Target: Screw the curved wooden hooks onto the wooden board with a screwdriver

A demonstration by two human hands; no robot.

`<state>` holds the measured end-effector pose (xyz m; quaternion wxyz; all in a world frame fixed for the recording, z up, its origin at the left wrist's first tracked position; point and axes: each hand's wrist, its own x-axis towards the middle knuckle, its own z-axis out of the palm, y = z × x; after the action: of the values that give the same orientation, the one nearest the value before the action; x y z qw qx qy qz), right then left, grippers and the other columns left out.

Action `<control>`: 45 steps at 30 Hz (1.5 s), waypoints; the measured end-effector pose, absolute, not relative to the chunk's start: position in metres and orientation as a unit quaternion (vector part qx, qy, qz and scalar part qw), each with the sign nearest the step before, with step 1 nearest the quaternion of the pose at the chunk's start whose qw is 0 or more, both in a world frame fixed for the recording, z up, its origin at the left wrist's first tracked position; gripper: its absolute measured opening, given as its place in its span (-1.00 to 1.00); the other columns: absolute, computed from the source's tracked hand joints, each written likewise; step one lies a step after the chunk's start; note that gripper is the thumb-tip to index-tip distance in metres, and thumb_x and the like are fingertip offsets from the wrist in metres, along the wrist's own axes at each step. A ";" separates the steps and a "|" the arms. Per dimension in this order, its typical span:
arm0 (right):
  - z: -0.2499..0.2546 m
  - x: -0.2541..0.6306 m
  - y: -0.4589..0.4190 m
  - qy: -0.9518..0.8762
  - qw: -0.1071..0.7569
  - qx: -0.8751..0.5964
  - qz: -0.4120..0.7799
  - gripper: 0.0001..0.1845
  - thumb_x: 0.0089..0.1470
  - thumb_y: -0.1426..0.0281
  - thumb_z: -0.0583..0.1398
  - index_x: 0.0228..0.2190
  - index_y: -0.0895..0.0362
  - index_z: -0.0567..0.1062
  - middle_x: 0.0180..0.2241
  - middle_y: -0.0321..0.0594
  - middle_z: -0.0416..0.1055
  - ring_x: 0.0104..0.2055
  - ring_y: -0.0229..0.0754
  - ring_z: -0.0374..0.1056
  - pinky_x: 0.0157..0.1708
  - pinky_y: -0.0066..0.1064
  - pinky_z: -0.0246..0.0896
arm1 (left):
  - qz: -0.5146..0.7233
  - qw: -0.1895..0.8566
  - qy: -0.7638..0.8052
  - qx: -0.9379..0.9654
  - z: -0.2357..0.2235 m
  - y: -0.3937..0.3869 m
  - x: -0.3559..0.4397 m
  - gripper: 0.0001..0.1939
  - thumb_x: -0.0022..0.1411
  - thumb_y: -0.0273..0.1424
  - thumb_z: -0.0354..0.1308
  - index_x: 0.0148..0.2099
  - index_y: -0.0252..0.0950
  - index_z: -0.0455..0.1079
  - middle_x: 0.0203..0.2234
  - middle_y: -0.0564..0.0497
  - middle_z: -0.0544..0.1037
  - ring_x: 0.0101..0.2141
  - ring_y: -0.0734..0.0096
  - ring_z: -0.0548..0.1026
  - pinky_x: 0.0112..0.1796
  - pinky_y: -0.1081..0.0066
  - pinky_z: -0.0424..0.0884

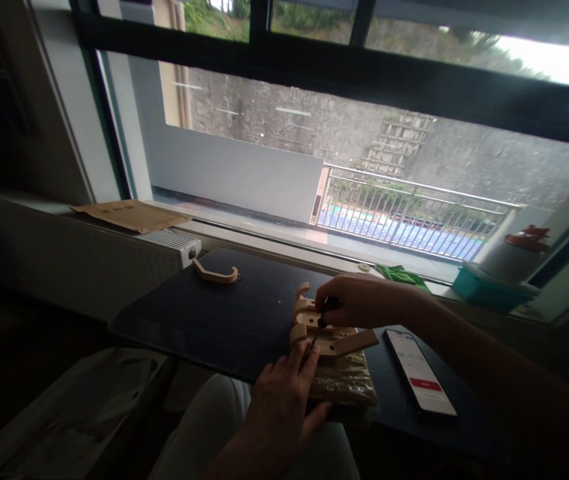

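Note:
My right hand [337,300] is closed around the dark handle of a screwdriver [321,323], its thin shaft slanting down to a pale wooden hook [347,345]. My left hand [284,393] presses its fingertips on that hook, beside the screwdriver's tip; its thumb lies against the plastic-wrapped block [347,380] underneath. Whether a screw sits under the fingertips I cannot tell. The hook has a hole in its flat middle. Behind it, more wooden hook pieces [302,305] rest on the block, partly covered by my right hand.
Another wooden hook [217,272] lies on the dark table [204,320], toward the far left. A phone [420,373] with its screen lit is at the right. Along the sill are a green cloth [399,275], a teal box [489,288] and a brown envelope [132,215].

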<state>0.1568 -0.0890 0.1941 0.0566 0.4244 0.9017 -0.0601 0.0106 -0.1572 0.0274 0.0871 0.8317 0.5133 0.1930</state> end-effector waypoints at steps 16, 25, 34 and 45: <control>0.188 0.157 -0.086 0.901 0.042 0.428 -0.064 -0.76 0.05 0.26 0.08 -0.36 0.12 0.48 -0.48 -0.28 0.43 -0.53 -0.33 0.23 -0.58 -0.50 -0.01 | 0.184 0.085 0.516 0.832 0.029 -0.159 0.012 -0.32 0.14 -0.30 0.13 0.27 -0.27 0.05 0.23 -0.13 0.13 0.09 0.05 0.28 0.02 0.13 0.27; 0.192 0.154 -0.083 0.902 0.067 0.418 -0.079 -0.81 -0.01 0.36 0.11 -0.35 0.07 0.50 -0.43 -0.34 0.46 -0.48 -0.33 0.25 -0.53 -0.51 0.03 | 0.173 0.094 0.518 0.833 0.029 -0.157 0.012 -0.32 0.15 -0.29 0.13 0.28 -0.28 0.04 0.23 -0.14 0.13 0.07 0.05 0.30 0.02 0.11 0.27; 0.182 0.158 -0.079 0.895 0.021 0.438 -0.077 -0.73 0.09 0.25 0.05 -0.39 0.15 0.47 -0.51 -0.29 0.42 -0.55 -0.34 0.21 -0.57 -0.51 0.01 | 0.177 0.097 0.516 0.833 0.031 -0.158 0.011 -0.32 0.14 -0.30 0.13 0.28 -0.29 0.04 0.23 -0.13 0.12 0.10 0.07 0.26 0.04 0.11 0.25; 0.189 0.160 -0.078 0.906 0.052 0.404 -0.120 -0.81 -0.04 0.37 0.13 -0.35 0.08 0.51 -0.45 -0.34 0.44 -0.50 -0.35 0.25 -0.55 -0.52 0.05 | 0.177 0.085 0.515 0.834 0.027 -0.157 0.011 -0.33 0.15 -0.28 0.12 0.27 -0.27 0.05 0.23 -0.12 0.13 0.07 0.06 0.29 0.02 0.12 0.27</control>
<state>0.1596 -0.0782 0.1895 0.0516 0.4037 0.9055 -0.1201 0.0106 -0.1571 0.0268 0.0847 0.8343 0.5153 0.1768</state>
